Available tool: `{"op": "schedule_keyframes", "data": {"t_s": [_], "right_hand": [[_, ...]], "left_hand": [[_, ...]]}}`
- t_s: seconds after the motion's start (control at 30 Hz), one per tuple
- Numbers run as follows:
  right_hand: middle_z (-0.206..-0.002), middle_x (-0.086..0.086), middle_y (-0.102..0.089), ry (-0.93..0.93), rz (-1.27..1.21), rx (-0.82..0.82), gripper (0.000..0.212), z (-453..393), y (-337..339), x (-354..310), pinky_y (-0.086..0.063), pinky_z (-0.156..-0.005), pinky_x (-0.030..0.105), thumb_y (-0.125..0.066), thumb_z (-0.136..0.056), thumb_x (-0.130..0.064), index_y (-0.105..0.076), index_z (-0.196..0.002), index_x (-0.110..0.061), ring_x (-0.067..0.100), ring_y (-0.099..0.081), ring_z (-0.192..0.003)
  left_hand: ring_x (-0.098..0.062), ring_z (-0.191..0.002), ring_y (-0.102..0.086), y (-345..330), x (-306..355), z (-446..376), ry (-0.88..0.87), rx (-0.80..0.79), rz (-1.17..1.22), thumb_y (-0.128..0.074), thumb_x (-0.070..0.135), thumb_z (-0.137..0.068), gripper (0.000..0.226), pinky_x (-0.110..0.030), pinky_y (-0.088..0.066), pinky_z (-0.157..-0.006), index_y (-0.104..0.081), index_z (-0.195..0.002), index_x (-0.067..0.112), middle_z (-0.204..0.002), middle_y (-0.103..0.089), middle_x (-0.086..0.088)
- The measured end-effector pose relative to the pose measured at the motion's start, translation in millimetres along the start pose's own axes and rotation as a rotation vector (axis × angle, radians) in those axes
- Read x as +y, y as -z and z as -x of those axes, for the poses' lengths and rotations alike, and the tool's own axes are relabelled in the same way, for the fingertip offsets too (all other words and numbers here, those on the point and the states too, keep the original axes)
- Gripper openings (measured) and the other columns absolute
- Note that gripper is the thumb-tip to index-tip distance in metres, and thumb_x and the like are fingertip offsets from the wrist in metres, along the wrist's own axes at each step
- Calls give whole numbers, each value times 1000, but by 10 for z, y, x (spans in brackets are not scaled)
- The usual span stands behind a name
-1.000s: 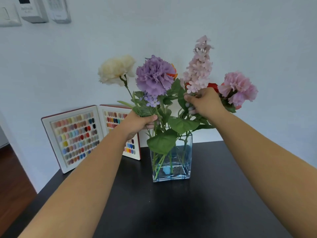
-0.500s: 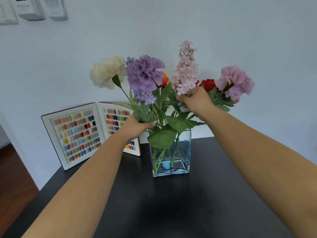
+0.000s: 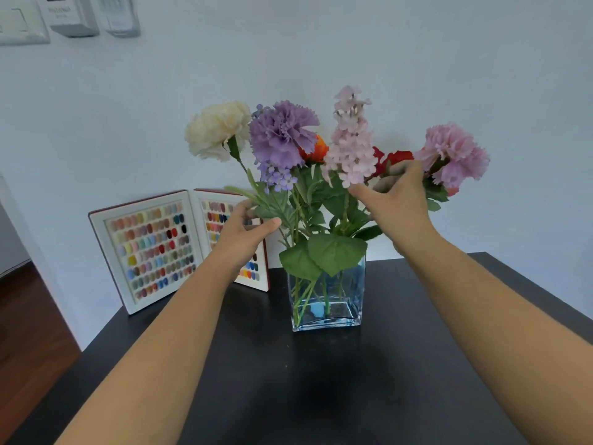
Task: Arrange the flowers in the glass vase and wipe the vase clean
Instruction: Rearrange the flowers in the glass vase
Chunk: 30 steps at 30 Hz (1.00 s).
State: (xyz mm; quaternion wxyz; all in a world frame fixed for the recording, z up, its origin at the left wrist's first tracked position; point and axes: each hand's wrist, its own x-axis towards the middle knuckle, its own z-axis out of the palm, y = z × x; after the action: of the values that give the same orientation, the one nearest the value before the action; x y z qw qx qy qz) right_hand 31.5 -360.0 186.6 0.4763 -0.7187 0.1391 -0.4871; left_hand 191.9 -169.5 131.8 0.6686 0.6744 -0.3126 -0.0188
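A square glass vase [image 3: 353, 303] with bluish water stands on the black table [image 3: 321, 396]. In it are a cream flower [image 3: 218, 130], a purple carnation [image 3: 282, 133], an orange bloom [image 3: 316, 150], a pale pink spike [image 3: 351, 136], a red flower [image 3: 398, 155] and a pink carnation [image 3: 452, 152], with green leaves over the rim. My left hand [image 3: 247, 232] is at the leafy stems on the left, fingers apart, thumb touching the leaves. My right hand [image 3: 398, 200] is spread just below the red flower and the pink spike, gripping nothing.
An open book of colour samples [image 3: 147, 248] leans against the white wall behind and left of the vase. Wall switches and a panel [image 3: 73, 14] hang at the top left. Wooden floor [image 3: 25, 316] lies beyond the table's left edge.
Both hands have loosened from the stems that they gripped. The right hand moved right, from the pink spike's stem towards the red flower. The pink spike now stands more upright.
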Motion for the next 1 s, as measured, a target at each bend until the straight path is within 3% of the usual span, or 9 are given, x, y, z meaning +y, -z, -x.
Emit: {"op": "schedule_keyframes", "data": {"t_s": [0.1,0.2,0.27,0.37,0.57,0.7,0.8,0.9,1.0], "right_hand": [[-60,-8,-47,302,58,36,38,252,-59,-207,-41,-54,10,-71,-78,-17,-36,-84,-29,-1,-46,-52],[-62,-8,-59,432,290,-252,19,326,-238,-392,-44,-58,8,-70,-81,-19,-55,-72,-26,1,-54,-58],[-84,-6,-69,399,438,-402,9,242,-366,-456,-50,-71,16,-69,-83,-24,-67,-91,-20,1,-60,-70],[-110,2,-69,298,576,-410,41,-5,-503,-455,-49,-82,25,-71,-83,-30,-63,-120,-14,14,-62,-92],[-120,5,-62,203,685,-474,62,-296,-716,-332,-45,-75,28,-81,-71,-41,-59,-124,-18,18,-57,-93],[-119,7,-61,157,608,-477,61,-328,-819,-227,-41,-63,25,-81,-72,-35,-55,-124,-19,16,-56,-81],[-131,10,-57,161,624,-475,67,-375,-867,-192,-41,-78,26,-78,-76,-30,-50,-134,-14,28,-57,-108],[-124,8,-61,147,611,-490,51,-395,-872,-173,-39,-74,24,-75,-80,-27,-58,-126,-13,28,-59,-106],[-104,9,-64,146,632,-480,27,-404,-825,-144,-45,-73,28,-72,-82,-25,-64,-101,-6,29,-61,-97]], "left_hand": [[-10,-99,-61,36,24,33,-48,120,17,-77,27,-82,55,-28,-53,-72,-44,-127,29,-114,-56,13],[-18,-110,-58,32,98,34,-124,183,-7,-79,29,-80,52,-36,-54,-85,-48,-122,27,-114,-57,11],[-11,-111,-57,29,176,20,-155,187,-50,-78,33,-79,51,-32,-51,-87,-50,-122,30,-113,-57,18],[-2,-109,-57,42,280,-38,-202,160,-125,-73,31,-83,36,-37,-52,-90,-57,-115,34,-111,-65,18],[-12,-108,-62,32,309,-178,-195,82,-297,-59,30,-94,22,-45,-48,-98,-67,-113,24,-112,-70,6],[-5,-110,-62,-46,290,-205,-173,17,-229,-55,23,-97,30,-35,-49,-99,-62,-126,26,-117,-69,11],[-6,-114,-61,-95,272,-205,-173,-2,-194,-53,20,-98,33,-30,-48,-98,-59,-130,25,-122,-67,9],[-6,-111,-63,-104,267,-203,-177,-11,-194,-54,20,-98,32,-28,-49,-95,-59,-129,24,-120,-69,9],[-9,-109,-65,-80,271,-203,-176,-16,-223,-55,22,-98,30,-32,-50,-96,-60,-128,23,-117,-70,6]]}}
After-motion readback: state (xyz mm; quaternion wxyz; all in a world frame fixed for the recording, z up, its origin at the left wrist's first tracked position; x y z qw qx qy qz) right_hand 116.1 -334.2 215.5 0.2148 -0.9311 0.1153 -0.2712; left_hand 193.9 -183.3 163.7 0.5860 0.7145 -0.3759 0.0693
